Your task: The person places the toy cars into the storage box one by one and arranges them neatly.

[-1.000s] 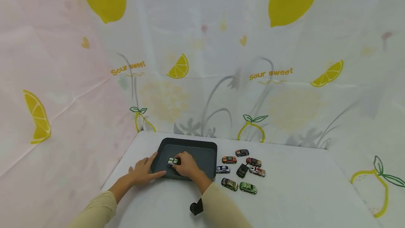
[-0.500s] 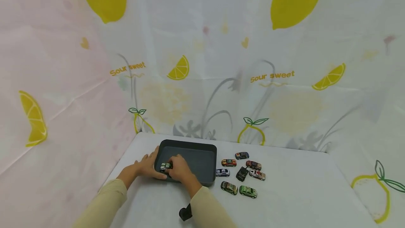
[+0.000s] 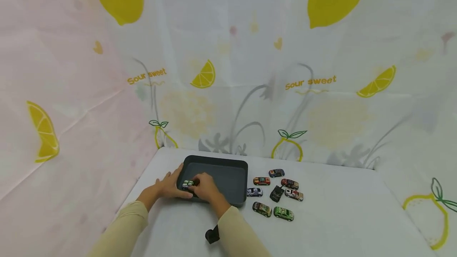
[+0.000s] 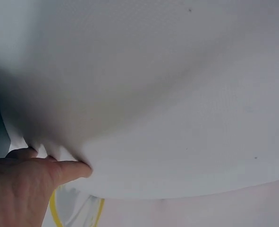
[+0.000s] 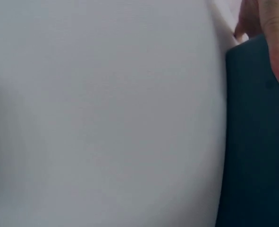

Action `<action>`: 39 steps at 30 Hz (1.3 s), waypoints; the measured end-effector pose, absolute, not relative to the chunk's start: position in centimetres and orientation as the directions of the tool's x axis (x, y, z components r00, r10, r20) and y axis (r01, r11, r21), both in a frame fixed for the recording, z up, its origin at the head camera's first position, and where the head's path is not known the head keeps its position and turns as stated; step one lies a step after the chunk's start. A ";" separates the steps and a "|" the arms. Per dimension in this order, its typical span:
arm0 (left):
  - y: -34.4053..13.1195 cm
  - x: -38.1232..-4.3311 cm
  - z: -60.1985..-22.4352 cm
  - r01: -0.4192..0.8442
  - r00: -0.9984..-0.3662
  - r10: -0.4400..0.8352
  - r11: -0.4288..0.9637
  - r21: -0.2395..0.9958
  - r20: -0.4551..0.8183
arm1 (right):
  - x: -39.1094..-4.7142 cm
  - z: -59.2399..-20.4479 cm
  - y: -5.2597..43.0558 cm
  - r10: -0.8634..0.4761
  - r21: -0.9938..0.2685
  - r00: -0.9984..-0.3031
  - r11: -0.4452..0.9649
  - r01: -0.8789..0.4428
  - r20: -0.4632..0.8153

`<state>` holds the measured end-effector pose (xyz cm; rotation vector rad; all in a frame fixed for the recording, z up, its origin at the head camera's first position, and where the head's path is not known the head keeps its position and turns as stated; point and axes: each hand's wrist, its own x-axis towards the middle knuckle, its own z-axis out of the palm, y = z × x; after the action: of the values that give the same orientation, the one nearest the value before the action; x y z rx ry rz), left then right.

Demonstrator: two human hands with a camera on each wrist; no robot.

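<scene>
A small green-and-white toy car (image 3: 186, 184) is at the left end of the dark rectangular tray (image 3: 226, 174). My right hand (image 3: 208, 188) reaches over the tray's near side and pinches this car, its fingers hiding the car's right end. At the tray's near left corner is my left hand (image 3: 169, 186), its fingers spread along the outside of the left wall and its thumb along the front rim. In the left wrist view, the left hand (image 4: 28, 187) has its fingertips down on the white cloth. The right wrist view shows the tray's wall (image 5: 252, 142) with the left thumb over its edge.
Right of the tray lie several toy cars, among them a green one (image 3: 284, 213), a white one (image 3: 255, 192) close by the tray's wall, an orange one (image 3: 262, 181) and a black one (image 3: 277, 193). A patterned cloth wall (image 3: 228, 122) stands behind the table (image 3: 335, 209).
My right hand has moved left inside the tray with the toy car, to the tray's left end. My left hand has drawn in closer around the near left corner.
</scene>
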<state>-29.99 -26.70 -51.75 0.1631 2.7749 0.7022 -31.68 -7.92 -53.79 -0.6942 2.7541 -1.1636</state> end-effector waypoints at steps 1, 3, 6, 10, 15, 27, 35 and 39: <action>-26.6 -29.9 -51.8 0.041 -0.957 0.172 0.877 0.479 -0.234 | -31.8 -53.9 -7.9 -0.423 -0.710 -0.902 0.608 -0.355 0.088; -26.5 -29.9 -52.1 0.041 -0.959 0.167 0.881 0.471 -0.229 | -32.0 -54.1 -7.9 -0.410 -0.732 -0.910 0.601 -0.319 0.060; -26.1 -29.9 -52.6 0.041 -0.961 0.166 0.876 0.480 -0.221 | -32.1 -54.4 -7.9 -0.401 -0.750 -0.915 0.594 -0.291 0.036; -25.4 -29.7 -53.5 0.033 -0.954 0.178 0.861 0.508 -0.240 | -31.9 -54.9 -7.5 -0.398 -0.736 -0.917 0.614 -0.285 0.024; -25.1 -29.6 -54.1 0.025 -0.958 0.170 0.854 0.520 -0.232 | -31.8 -55.1 -7.2 -0.411 -0.744 -0.911 0.595 -0.304 0.044; -25.1 -29.1 -53.9 0.038 -0.959 0.178 0.851 0.524 -0.220 | -31.7 -55.2 -7.2 -0.427 -0.709 -0.902 0.620 -0.336 0.054; -25.9 -29.9 -53.2 0.063 -0.963 0.185 0.861 0.504 -0.195 | -32.6 -54.6 -8.0 -0.377 -0.744 -0.926 0.615 -0.262 0.015; -26.5 -30.2 -53.1 0.072 -0.966 0.185 0.863 0.499 -0.181 | -32.8 -54.2 -8.4 -0.350 -0.788 -0.936 0.572 -0.227 0.015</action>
<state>-30.21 -26.52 -53.06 0.1968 2.8144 0.7415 -32.76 -8.42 -54.23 -0.4909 2.6563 -1.3014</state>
